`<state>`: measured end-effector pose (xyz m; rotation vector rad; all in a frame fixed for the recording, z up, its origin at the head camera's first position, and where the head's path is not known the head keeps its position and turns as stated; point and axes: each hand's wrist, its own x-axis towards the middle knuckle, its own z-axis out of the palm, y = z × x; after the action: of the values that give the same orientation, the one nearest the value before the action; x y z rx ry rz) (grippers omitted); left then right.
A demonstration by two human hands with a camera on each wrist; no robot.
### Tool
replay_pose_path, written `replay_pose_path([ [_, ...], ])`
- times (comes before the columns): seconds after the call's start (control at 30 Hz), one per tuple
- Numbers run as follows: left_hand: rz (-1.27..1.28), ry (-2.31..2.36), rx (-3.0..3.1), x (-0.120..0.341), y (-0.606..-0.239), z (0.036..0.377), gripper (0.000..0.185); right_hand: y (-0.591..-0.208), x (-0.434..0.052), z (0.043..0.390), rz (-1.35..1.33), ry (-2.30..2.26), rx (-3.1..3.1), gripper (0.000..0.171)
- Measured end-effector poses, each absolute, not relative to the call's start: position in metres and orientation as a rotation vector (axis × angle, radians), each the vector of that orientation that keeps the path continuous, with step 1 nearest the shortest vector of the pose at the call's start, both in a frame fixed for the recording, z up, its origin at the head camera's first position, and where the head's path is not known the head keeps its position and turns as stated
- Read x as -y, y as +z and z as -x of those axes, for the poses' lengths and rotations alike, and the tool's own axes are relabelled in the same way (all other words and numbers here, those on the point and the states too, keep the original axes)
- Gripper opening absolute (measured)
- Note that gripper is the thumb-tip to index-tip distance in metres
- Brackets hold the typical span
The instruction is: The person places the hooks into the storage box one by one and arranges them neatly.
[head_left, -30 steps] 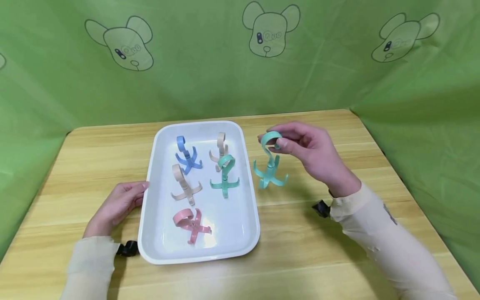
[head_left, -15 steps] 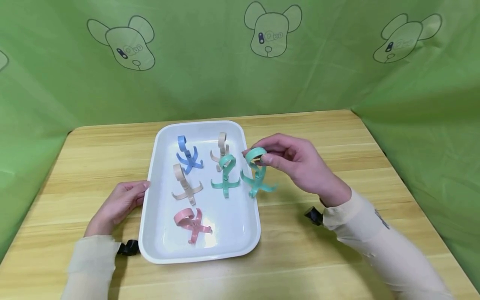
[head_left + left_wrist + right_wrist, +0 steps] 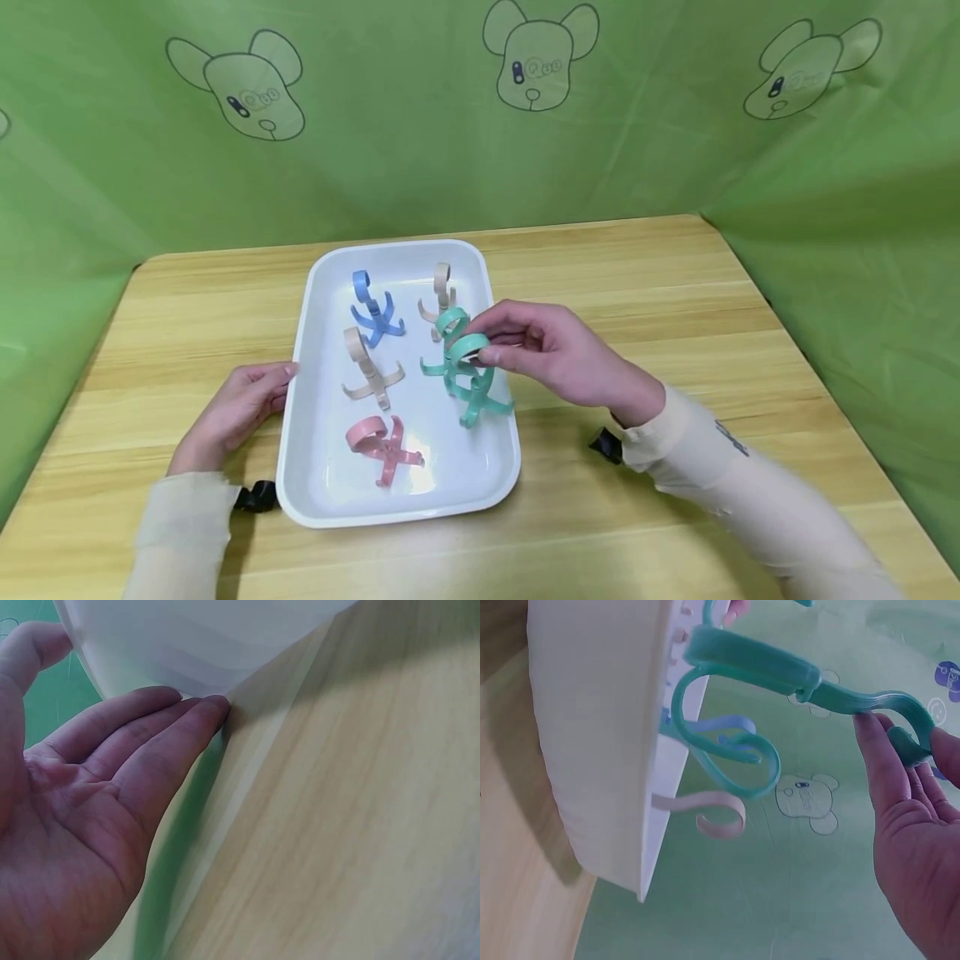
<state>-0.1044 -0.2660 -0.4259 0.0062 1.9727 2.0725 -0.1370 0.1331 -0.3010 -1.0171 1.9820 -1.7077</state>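
My right hand (image 3: 558, 350) pinches the curled top of a turquoise claw hook (image 3: 477, 400) between thumb and fingers. That hook hangs upright over the right part of a white tray (image 3: 405, 510), its prongs pointing down and outward. Behind it and partly covered stands a second turquoise claw hook (image 3: 452, 319) in the tray. In the right wrist view, the held hook's stem (image 3: 840, 697) runs sideways from my fingertips. At the tray's left side, my left hand (image 3: 236, 408) holds the edge, thumb at the rim and fingers against the outer wall.
Inside the tray stand a blue hook (image 3: 377, 321), a beige hook (image 3: 371, 379) and another beige hook (image 3: 442, 279) near the far right corner. A pink hook (image 3: 390, 454) leans toward the front. Green cloth (image 3: 412, 167) surrounds the wooden table (image 3: 637, 517).
The right hand has carried its turquoise hook leftward and nearer, from beside the tray's right edge to over its inside. The left hand and the hooks in the tray have stayed put.
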Motion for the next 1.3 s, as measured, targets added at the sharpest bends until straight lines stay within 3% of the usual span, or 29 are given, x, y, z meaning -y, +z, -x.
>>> replay_pose_path([
  [0.8, 0.004, 2.028, -2.020, 0.266, -0.426, 0.104, 0.040, -0.330, -0.113, 0.136, 0.960, -1.509, -1.856, 0.022],
  [1.3, -0.013, 2.065, -1.981, 0.267, -0.428, 0.106, 0.029, -0.343, -0.116, 0.138, 0.961, -1.403, -1.844, 0.021],
])
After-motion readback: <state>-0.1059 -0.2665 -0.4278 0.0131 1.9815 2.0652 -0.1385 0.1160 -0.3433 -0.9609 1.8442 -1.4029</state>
